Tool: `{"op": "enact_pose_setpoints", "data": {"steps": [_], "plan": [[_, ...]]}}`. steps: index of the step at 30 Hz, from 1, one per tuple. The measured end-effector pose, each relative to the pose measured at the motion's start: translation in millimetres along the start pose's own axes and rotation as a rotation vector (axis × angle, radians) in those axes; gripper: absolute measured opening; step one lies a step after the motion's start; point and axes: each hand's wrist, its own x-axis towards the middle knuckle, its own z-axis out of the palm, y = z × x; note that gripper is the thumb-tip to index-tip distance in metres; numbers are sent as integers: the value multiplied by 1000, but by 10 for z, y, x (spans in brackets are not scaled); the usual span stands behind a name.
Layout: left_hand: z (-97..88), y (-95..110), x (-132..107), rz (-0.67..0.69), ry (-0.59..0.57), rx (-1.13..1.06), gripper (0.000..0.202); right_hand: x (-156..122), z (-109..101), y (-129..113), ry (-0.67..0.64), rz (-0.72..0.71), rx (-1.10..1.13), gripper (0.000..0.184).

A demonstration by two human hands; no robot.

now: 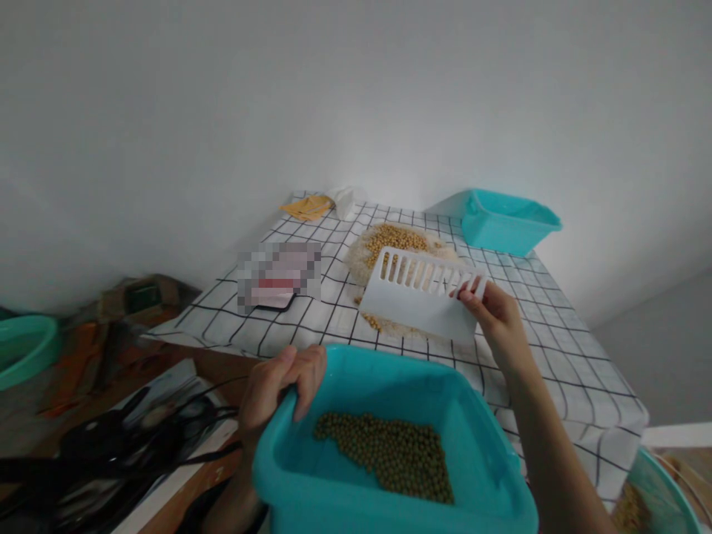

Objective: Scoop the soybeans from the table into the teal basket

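Observation:
My left hand (pixel 281 393) grips the near left rim of a teal plastic tub (pixel 478 475) that holds a layer of soybeans (pixel 389 454). My right hand (pixel 498 315) pinches the right edge of a white slotted plastic scoop (pixel 414 297), which rests tilted on the table. Behind and under the scoop lies a heap of soybeans mixed with pale rice grains (pixel 389 241) on the black-and-white checked tablecloth (pixel 548 348).
A second teal tub (pixel 509 221) stands at the far right of the table. A yellow cloth (pixel 307 208) and a white object (pixel 345 200) lie at the far edge. A phone-like flat item (pixel 278 278) lies left of the heap. Black cables (pixel 111 445) and clutter sit at lower left.

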Motion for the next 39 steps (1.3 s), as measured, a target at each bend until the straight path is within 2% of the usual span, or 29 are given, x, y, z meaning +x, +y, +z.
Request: {"op": "enact_pose_setpoints", "data": {"steps": [7, 13, 18, 24, 31, 39], "plan": [[29, 23, 14, -9, -14, 11, 67, -34, 4, -25, 8, -8, 31, 22], [71, 69, 9, -60, 79, 13, 70, -22, 24, -40, -37, 1, 12, 22], [7, 47, 39, -20, -29, 50, 69, -30, 38, -59, -52, 12, 29, 19], [-5, 27, 34, -8, -29, 39, 69, -44, 44, -77, -44, 20, 32, 21], [94, 70, 13, -69, 91, -9, 70, -69, 45, -63, -49, 33, 32, 20], [20, 18, 28, -3, -8, 6, 67, -113, 10, -82, -49, 39, 46, 22]]}}
